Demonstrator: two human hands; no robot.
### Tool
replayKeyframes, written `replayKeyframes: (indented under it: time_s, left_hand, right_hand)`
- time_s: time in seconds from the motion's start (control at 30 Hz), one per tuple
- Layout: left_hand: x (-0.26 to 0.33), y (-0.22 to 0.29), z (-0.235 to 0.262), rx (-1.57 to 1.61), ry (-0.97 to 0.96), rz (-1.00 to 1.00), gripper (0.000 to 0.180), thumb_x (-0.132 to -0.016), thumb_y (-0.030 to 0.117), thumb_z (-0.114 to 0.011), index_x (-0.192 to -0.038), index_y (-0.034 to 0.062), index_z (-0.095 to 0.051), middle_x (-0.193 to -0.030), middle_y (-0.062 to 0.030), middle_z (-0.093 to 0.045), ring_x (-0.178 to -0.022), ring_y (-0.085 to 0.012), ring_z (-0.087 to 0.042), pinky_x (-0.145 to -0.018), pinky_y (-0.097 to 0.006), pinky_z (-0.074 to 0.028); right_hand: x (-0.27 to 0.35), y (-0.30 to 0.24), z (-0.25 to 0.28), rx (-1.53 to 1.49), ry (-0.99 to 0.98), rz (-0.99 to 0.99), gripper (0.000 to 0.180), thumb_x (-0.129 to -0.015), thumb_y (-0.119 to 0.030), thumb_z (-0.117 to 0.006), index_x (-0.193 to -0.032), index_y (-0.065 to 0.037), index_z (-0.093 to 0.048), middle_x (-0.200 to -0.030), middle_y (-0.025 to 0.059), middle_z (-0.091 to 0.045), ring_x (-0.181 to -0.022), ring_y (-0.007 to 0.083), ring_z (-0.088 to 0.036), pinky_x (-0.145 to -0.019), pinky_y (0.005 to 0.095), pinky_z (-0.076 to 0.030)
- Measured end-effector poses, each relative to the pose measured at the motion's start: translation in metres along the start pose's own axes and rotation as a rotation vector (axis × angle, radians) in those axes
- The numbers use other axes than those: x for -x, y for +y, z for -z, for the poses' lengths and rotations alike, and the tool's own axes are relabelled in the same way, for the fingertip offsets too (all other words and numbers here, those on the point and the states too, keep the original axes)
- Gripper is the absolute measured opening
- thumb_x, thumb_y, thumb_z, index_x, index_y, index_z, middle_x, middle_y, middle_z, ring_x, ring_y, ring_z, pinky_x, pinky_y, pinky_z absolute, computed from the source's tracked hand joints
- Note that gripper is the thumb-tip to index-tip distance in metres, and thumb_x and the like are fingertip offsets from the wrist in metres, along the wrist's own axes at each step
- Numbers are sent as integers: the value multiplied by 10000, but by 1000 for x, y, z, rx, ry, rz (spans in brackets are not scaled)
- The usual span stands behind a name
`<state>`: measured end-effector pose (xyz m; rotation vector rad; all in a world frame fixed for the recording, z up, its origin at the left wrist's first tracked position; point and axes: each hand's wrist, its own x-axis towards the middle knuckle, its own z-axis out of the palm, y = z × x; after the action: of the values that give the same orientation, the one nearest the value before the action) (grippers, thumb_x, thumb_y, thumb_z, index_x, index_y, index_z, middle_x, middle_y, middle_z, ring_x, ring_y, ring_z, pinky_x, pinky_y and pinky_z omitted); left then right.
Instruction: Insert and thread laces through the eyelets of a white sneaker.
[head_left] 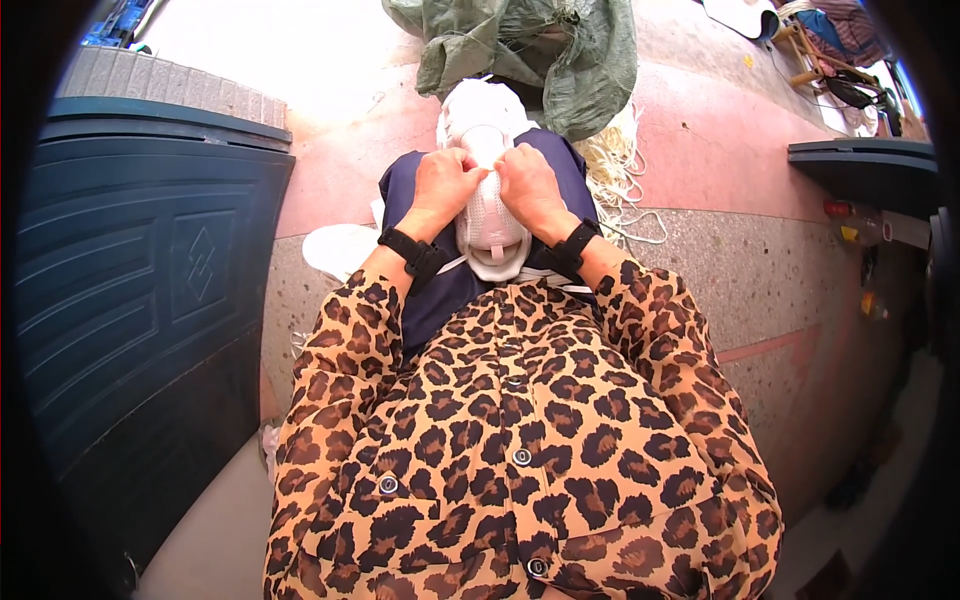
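A pale pink and white sneaker (493, 222) rests on my lap between my dark blue trouser legs, with its heel end toward me. From the left, my left hand (446, 183) is closed in a pinch at the edge of its lace opening. My right hand (532, 183) pinches at the opposite edge, the fingertips of both hands almost meeting over the tongue. Whatever thin thing may be between the fingers is too small to make out. Beyond the hands, the toe part (482, 105) is washed out by bright light.
A green woven sack (560, 70) lies in front of my knees, beside a tangle of white laces (612, 165). On the floor at my left is a white rounded thing (338, 250). A dark blue door (130, 240) stands left; another dark blue panel (865, 165) juts in right.
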<state>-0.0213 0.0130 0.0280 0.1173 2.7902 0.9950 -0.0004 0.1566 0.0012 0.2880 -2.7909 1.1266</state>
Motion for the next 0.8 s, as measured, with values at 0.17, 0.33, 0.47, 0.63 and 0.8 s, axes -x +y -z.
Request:
replayKeyframes:
  time_s: [0.17, 0.33, 0.47, 0.63, 0.8]
  left_hand:
    - [1, 2, -1, -21, 38, -30, 231, -677, 240, -691, -724, 18, -651, -675, -137, -632, -610, -220, -625, -580, -299, -485]
    - [5, -1, -1, 22, 52, -35, 229, -689, 227, -686, -741, 8, -647, -682, -141, -633, -618, -221, -627, -589, -298, -485]
    - [11, -8, -1, 73, 23, -62, 251, -710, 190, -667, -860, -7, -628, -766, -150, -633, -676, -214, -621, -636, -295, -486]
    - [15, -4, -2, 116, 29, -90, 220, -710, 122, -643, -878, -13, -599, -828, -168, -607, -761, -293, -597, -690, -354, -472]
    - [10, -10, -10, -30, 122, -285, 197, -730, 126, -618, -872, -8, -586, -764, -159, -588, -710, -285, -583, -634, -340, -468]
  right_hand:
    - [-3, -1, -11, -86, -8, -220, 153, -807, -135, -517, -787, 13, -547, -784, 180, -536, -774, 347, -515, -700, 422, -418]
    - [-3, 6, -9, -286, -35, -251, 181, -798, -152, -516, -836, 12, -579, -806, 200, -556, -763, 358, -516, -707, 426, -423]
    - [4, 6, 6, -118, -86, -3, 149, -792, -93, -492, -858, -10, -597, -820, 186, -558, -784, 348, -514, -718, 424, -421]
    - [-6, 3, 15, -137, -125, 87, 166, -742, 4, -478, -884, -19, -563, -819, 182, -561, -828, 341, -524, -728, 427, -423]
    - [-17, -3, 9, -132, -180, 294, 220, -702, 61, -461, -905, -21, -462, -762, 183, -559, -798, 351, -545, -685, 423, -431]
